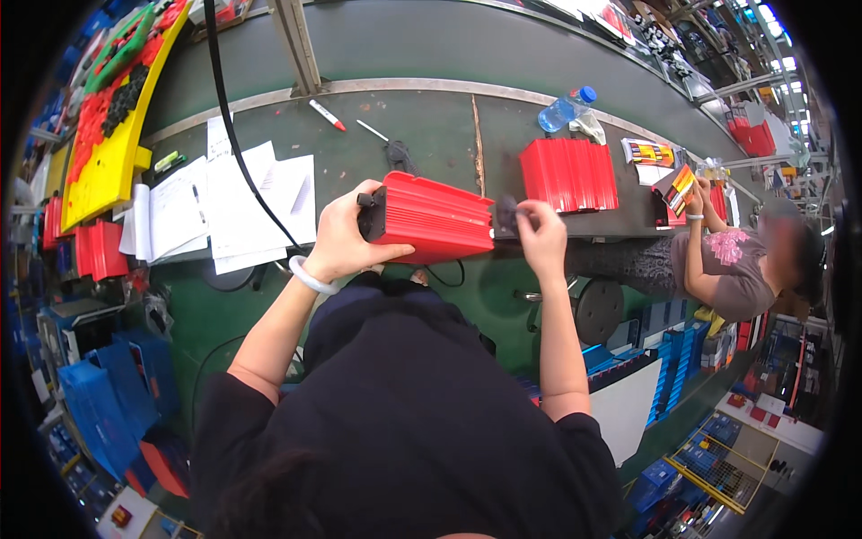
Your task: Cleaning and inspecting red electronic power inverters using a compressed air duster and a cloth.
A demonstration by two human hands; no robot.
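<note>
Papers (278,202) cover the left of the worktop (431,126), with a black cable (235,135) hanging in front of them. Beyond the hands lie a red-ended marker (327,115) and a thin pale rod (372,130). To the right stands a group of red ribbed cases (567,175), with a blue-capped bottle (566,110) behind; farther right, a co-worker (729,260) holds a bright printed package (680,190).

At the worktop's near edge, in front of the person, is a red ribbed housing (433,218). Its long axis runs left to right, the right end slightly nearer the body; the black-plated end points left. Whether it rests on the worktop, I cannot tell.

The left hand (346,234) grasps that left end, thumb along the ribbed side. The right hand (541,235), just beyond the other end, has its fingers drawn together at a small dark piece (506,217); blur hides whether they grip it.
</note>
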